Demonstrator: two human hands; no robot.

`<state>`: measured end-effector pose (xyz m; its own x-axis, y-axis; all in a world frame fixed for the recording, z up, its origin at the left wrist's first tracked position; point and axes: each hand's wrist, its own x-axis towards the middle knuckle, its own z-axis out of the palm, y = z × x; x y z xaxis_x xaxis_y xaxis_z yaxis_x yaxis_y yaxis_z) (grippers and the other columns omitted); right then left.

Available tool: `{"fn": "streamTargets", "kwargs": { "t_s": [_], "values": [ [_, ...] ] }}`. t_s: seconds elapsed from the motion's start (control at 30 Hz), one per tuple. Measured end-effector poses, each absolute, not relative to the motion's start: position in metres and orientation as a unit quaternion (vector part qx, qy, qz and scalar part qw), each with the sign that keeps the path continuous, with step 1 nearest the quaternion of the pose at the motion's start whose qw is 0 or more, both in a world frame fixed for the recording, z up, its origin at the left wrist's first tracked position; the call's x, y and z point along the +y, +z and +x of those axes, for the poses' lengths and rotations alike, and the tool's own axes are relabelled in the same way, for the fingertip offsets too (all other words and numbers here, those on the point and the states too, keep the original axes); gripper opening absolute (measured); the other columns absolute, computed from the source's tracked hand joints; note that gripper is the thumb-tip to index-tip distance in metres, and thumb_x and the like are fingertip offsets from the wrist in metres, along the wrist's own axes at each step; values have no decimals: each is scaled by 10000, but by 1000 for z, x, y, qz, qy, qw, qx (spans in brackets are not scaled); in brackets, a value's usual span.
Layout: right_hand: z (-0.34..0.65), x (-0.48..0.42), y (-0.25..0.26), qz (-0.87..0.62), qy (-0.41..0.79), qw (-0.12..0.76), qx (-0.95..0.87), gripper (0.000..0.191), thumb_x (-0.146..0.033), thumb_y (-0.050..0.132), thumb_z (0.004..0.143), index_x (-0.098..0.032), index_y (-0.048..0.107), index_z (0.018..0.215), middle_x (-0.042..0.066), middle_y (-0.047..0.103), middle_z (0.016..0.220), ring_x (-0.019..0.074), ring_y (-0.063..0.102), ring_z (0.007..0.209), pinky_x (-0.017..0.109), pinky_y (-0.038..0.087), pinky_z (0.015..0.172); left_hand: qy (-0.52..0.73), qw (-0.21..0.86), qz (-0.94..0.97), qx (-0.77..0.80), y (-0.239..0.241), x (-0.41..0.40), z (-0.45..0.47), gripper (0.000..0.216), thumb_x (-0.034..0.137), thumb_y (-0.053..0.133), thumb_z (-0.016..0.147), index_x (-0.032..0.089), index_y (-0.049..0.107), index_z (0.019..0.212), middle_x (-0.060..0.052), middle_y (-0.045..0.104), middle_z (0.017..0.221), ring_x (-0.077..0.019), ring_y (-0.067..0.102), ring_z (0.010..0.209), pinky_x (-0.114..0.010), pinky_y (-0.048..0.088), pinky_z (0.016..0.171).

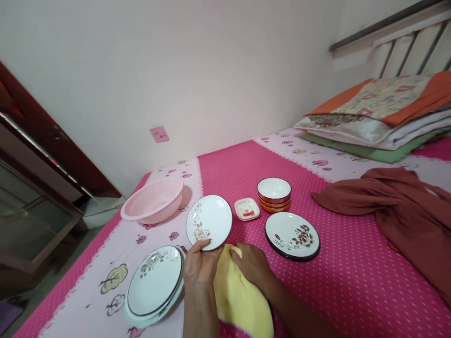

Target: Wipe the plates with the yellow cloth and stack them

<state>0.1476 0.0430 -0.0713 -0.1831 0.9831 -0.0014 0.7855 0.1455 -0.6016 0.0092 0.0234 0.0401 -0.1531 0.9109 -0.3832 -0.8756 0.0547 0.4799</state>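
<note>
My left hand (199, 265) pinches the near rim of a white flower-printed plate (210, 220) and holds it tilted up above the bed. My right hand (252, 264) is closed on a yellow cloth (239, 300) that hangs down toward me, just below the plate's edge. A second flowered plate (292, 234) lies flat to the right of my right hand. A stack of white plates (155, 285) sits to the left of my left hand.
A pink basin (155, 201) stands at the back left of the pink dotted bedsheet (352, 291). Stacked red and orange bowls (274, 194) and a small square dish (247, 209) lie behind the plates. A brown garment (398, 211) and folded bedding (380, 117) lie right.
</note>
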Motion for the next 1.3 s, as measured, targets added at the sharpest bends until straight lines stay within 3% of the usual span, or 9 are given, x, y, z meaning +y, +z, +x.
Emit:
{"fn": "streamTargets", "kwargs": {
  "t_s": [0.13, 0.27, 0.43, 0.57, 0.67, 0.77, 0.83, 1.07, 1.3],
  "values": [
    [148, 46, -70, -598, 266, 196, -730, 362, -413, 465, 1033, -197, 719, 1171, 136, 791, 1095, 277, 751, 1013, 344, 488, 869, 706, 638, 11, 308, 26, 12, 13, 963, -123, 450, 727, 311, 446, 1587, -68, 693, 1428, -250, 605, 1370, -484, 438, 1192],
    [155, 49, -64, -573, 298, 187, -740, 379, -425, 517, 1012, -195, 706, 1246, 145, 765, 1213, 288, 721, 1112, 352, 495, 924, 737, 610, 27, 292, 14, 10, 12, 915, -113, 478, 749, 306, 499, 1562, -59, 698, 1423, -270, 614, 1360, -481, 452, 1184],
    [179, 56, -42, -487, 377, 140, -775, 500, -386, 826, 749, -227, 737, 1214, 79, 777, 1204, 280, 725, 1056, 319, 533, 875, 761, 582, 7, 288, 8, 9, 1, 694, -25, 547, 856, 283, 598, 1476, -64, 733, 1366, -262, 645, 1322, -451, 489, 1155],
    [200, 67, -10, -428, 446, 88, -782, 380, -245, 778, 694, -180, 763, 1068, 65, 805, 1038, 278, 740, 934, 317, 543, 773, 762, 577, -39, 291, 12, 5, -5, 563, 32, 569, 922, 259, 633, 1432, -81, 760, 1311, -259, 668, 1292, -460, 508, 1139],
    [217, 75, 21, -454, 467, 234, -722, 312, -329, 747, 708, -159, 739, 969, 75, 803, 1002, 281, 740, 911, 324, 559, 755, 771, 576, -37, 268, 17, 3, -6, 527, 55, 566, 943, 243, 635, 1430, -89, 755, 1320, -259, 676, 1280, -451, 517, 1132],
    [228, 74, 43, -493, 493, 418, -583, 495, -529, 771, 744, -179, 716, 1089, 86, 798, 977, 284, 749, 808, 338, 566, 648, 783, 570, -41, 245, 15, 2, -9, 482, 93, 577, 944, 211, 659, 1404, -100, 755, 1317, -266, 675, 1280, -447, 514, 1132],
    [228, 68, 45, -498, 501, 468, -531, 549, -575, 792, 743, -192, 705, 1128, 94, 795, 969, 266, 740, 745, 328, 557, 597, 786, 569, -41, 238, 10, 2, -11, 444, 143, 601, 936, 205, 692, 1366, -103, 768, 1289, -278, 681, 1269, -450, 519, 1121],
    [211, 44, 19, -463, 574, 488, -467, 634, -594, 799, 770, -163, 639, 1207, 110, 786, 1041, 263, 747, 782, 327, 580, 634, 798, 549, 20, 247, -2, 5, -9, 420, 460, 679, 931, 302, 742, 1315, -67, 736, 1360, -310, 619, 1348, -449, 524, 1108],
    [200, 24, 44, -372, 603, 503, -494, 673, -516, 727, 868, -188, 553, 1429, 158, 704, 1336, 324, 713, 1150, 418, 602, 924, 745, 628, 61, 217, 1, 8, 19, 702, 808, 526, 876, 320, 740, 1333, -105, 694, 1421, -360, 529, 1434, -495, 501, 1121]
  ]
}}
